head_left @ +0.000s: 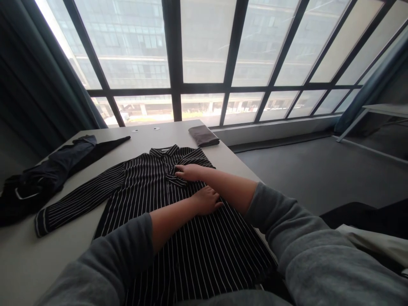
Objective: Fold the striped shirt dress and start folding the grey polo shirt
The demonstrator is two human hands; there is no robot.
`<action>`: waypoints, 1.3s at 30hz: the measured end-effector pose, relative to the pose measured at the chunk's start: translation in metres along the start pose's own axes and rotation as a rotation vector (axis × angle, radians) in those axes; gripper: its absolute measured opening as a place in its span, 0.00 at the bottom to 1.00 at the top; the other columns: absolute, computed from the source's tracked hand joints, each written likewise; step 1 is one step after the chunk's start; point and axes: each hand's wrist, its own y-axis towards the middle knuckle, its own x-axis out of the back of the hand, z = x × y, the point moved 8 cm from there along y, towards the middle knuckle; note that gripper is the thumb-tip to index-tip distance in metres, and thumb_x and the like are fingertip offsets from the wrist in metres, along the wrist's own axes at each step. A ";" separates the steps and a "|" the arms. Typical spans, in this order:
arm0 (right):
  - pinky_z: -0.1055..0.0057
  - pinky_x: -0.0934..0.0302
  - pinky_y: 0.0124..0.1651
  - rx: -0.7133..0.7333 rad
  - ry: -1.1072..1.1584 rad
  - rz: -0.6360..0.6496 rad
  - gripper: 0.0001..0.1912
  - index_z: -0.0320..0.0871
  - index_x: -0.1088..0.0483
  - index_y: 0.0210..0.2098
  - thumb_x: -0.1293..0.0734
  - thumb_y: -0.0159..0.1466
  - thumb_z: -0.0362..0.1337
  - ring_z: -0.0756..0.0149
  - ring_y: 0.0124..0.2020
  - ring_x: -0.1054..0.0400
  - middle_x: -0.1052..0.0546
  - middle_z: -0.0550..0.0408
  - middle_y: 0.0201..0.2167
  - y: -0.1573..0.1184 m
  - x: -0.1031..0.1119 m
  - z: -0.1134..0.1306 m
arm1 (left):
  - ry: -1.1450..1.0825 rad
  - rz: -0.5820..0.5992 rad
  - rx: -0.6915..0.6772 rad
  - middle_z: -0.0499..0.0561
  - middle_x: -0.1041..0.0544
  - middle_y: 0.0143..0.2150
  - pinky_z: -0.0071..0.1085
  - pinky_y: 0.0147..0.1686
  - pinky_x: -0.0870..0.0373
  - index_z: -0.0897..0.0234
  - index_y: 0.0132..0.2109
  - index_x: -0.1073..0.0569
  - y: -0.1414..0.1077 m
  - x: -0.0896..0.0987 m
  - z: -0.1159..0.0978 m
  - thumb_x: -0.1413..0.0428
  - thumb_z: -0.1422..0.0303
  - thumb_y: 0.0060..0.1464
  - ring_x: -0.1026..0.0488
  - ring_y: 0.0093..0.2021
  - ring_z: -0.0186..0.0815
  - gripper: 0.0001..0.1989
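Note:
A black shirt with white stripes (140, 182) lies spread on the white table (19, 259), its collar toward the window. One sleeve reaches out to the left; the other is folded inward across the chest, its cuff near the button line. On that folded sleeve rests my right hand (190, 173), fingers closed at the cuff cloth. My left hand (207, 200) lies flat on the shirt's right side, just below the right forearm, with its fingers spread.
Dark clothes (57, 165) lie heaped on the table's left side. A folded grey-brown cloth (204, 135) sits at the far right corner. Beyond are large windows and curtains. A white table (387, 109) stands at the far right; light cloth (376, 244) is at lower right.

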 end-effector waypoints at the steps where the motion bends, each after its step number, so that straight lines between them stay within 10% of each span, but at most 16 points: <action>1: 0.55 0.36 0.65 0.005 0.024 0.004 0.37 0.45 0.41 0.76 0.41 0.74 0.57 0.45 0.67 0.32 0.29 0.46 0.69 -0.005 -0.007 -0.004 | -0.005 0.016 -0.033 0.63 0.38 0.75 0.46 0.75 0.50 0.67 0.74 0.38 -0.011 0.001 -0.006 0.57 0.52 0.74 0.44 0.76 0.49 0.32; 4: 0.63 0.44 0.72 0.018 0.039 -0.093 0.31 0.43 0.41 0.75 0.44 0.76 0.47 0.55 0.72 0.38 0.33 0.49 0.72 -0.024 -0.006 -0.029 | -0.003 -0.001 0.016 0.60 0.31 0.72 0.46 0.71 0.43 0.64 0.69 0.31 -0.038 0.019 0.002 0.54 0.53 0.73 0.36 0.72 0.49 0.28; 8: 0.67 0.47 0.72 -0.200 -0.069 -0.362 0.29 0.37 0.36 0.71 0.43 0.71 0.32 0.59 0.69 0.36 0.30 0.45 0.70 -0.056 0.019 -0.101 | 0.091 -0.146 0.348 0.57 0.30 0.70 0.48 0.67 0.39 0.58 0.67 0.28 -0.061 0.061 0.062 0.48 0.59 0.69 0.34 0.69 0.50 0.23; 14: 0.61 0.39 0.62 -0.390 -0.145 -0.339 0.25 0.37 0.25 0.59 0.30 0.67 0.44 0.52 0.55 0.27 0.19 0.43 0.52 -0.075 0.007 -0.171 | 0.148 -0.064 0.480 0.55 0.22 0.60 0.49 0.60 0.32 0.57 0.57 0.22 -0.079 0.062 0.116 0.43 0.62 0.65 0.25 0.59 0.50 0.16; 31: 0.57 0.39 0.57 -0.335 -0.235 -0.474 0.16 0.44 0.16 0.42 0.36 0.71 0.42 0.48 0.53 0.34 0.18 0.45 0.49 -0.074 0.002 -0.177 | -0.037 -0.191 0.315 0.53 0.21 0.62 0.46 0.65 0.30 0.58 0.56 0.21 -0.125 0.049 0.116 0.49 0.67 0.68 0.25 0.62 0.44 0.16; 39: 0.57 0.48 0.74 0.054 -0.212 -0.363 0.29 0.37 0.34 0.70 0.40 0.72 0.35 0.54 0.72 0.41 0.33 0.43 0.71 -0.060 -0.018 -0.138 | 0.046 -0.229 0.566 0.52 0.38 0.76 0.54 0.74 0.48 0.54 0.72 0.32 -0.145 0.044 0.141 0.60 0.56 0.75 0.46 0.77 0.48 0.27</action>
